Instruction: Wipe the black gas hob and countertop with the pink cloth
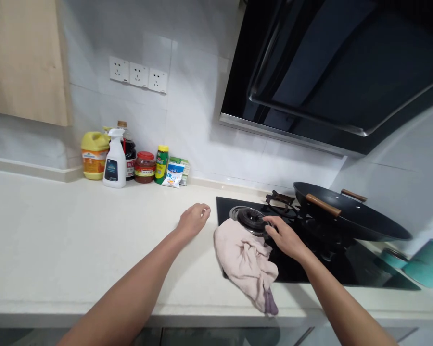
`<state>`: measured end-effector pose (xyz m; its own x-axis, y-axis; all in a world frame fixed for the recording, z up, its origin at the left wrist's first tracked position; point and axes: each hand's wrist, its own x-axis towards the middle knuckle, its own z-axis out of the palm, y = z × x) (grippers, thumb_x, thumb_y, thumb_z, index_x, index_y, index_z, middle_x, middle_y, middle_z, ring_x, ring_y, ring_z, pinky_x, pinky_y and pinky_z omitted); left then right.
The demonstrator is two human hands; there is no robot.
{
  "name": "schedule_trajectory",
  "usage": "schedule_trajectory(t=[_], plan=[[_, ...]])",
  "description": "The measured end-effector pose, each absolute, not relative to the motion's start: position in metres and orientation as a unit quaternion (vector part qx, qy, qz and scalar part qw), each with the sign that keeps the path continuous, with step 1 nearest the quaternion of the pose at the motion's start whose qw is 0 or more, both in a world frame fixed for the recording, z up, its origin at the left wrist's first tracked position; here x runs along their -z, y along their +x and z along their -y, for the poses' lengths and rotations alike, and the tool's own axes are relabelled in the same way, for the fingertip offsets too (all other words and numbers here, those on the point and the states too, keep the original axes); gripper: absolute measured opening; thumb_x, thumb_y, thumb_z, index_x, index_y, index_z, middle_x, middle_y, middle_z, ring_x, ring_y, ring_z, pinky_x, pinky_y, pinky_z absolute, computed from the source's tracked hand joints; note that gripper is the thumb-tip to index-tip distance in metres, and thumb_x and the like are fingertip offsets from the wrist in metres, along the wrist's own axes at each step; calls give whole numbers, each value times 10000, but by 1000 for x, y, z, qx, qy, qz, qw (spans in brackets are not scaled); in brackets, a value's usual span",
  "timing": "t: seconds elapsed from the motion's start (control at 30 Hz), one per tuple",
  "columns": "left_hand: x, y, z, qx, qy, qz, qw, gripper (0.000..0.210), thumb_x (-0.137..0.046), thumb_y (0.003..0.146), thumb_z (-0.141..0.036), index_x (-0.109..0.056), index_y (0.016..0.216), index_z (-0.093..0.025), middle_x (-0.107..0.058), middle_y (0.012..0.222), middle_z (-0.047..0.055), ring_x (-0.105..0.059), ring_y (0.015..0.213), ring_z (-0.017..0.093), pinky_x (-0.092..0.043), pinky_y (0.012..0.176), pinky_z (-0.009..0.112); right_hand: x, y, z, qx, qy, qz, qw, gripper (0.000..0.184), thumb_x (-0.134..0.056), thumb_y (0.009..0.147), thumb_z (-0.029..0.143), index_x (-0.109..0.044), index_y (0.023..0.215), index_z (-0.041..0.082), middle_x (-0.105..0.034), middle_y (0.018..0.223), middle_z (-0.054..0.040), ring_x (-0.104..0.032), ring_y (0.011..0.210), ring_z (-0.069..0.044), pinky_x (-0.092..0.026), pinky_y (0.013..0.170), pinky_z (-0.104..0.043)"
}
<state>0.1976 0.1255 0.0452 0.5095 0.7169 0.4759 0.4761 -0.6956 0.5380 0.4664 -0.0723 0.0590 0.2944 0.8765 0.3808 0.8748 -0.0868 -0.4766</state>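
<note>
My left hand (194,219) is over the pale counter, just left of the cooktop (353,264). Its fingers curl loosely with a small gap, and nothing shows in them. Beside the left burner (251,218), my right hand (284,235) has its thumb and fingers apart and holds nothing visible; whether it touches the burner I cannot tell. A crumpled pale pink cloth (243,257) lies between my hands, partly on the cooktop's left front corner and partly on the counter. Its purplish end reaches toward the counter's front edge.
A black wok (357,218) with wooden handles sits on the right burner. A loose pan support (282,202) lies behind my right hand. Against the back wall stand a white spray bottle (114,161), a yellow jug (95,156), a red-lidded jar (145,168) and seasonings. A range hood (310,72) hangs above.
</note>
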Motion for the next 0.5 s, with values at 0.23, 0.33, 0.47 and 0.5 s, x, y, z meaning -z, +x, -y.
schedule_trajectory(t=[0.23,0.33,0.47,0.5], plan=[[-41,199,-120,-341,856,-349,169,342,-402,967,-366,-707,1035,-227,-712,1046,58,-647,975,220,-466,862,328,-22,369,74,-85,-679,718,129,709,-585,872,652,-414,1503,379,-271,1630,-95,-120,1498,-436,-103,1130,-719],[-42,200,-118,-336,859,-350,165,337,-405,968,-357,-705,1040,-223,-708,1048,61,-646,988,223,-465,873,334,-12,368,47,-25,-671,725,155,500,-509,960,536,-505,1428,359,-385,1559,-88,-258,1451,-368,-188,1134,-653],[-40,202,-116,-310,865,-359,166,322,-423,965,-353,-704,1064,-230,-708,1075,59,-653,999,227,-469,869,334,-13,387,-12,28,-619,767,167,388,-430,1013,434,-578,1333,272,-511,1414,-101,-427,1299,-266,-309,1099,-517],[-39,203,-116,-303,868,-359,163,317,-429,964,-354,-705,1066,-233,-708,1078,58,-654,1001,229,-469,869,334,-14,393,-28,33,-609,776,161,389,-411,1021,422,-579,1326,250,-525,1392,-105,-441,1278,-256,-321,1093,-496]])
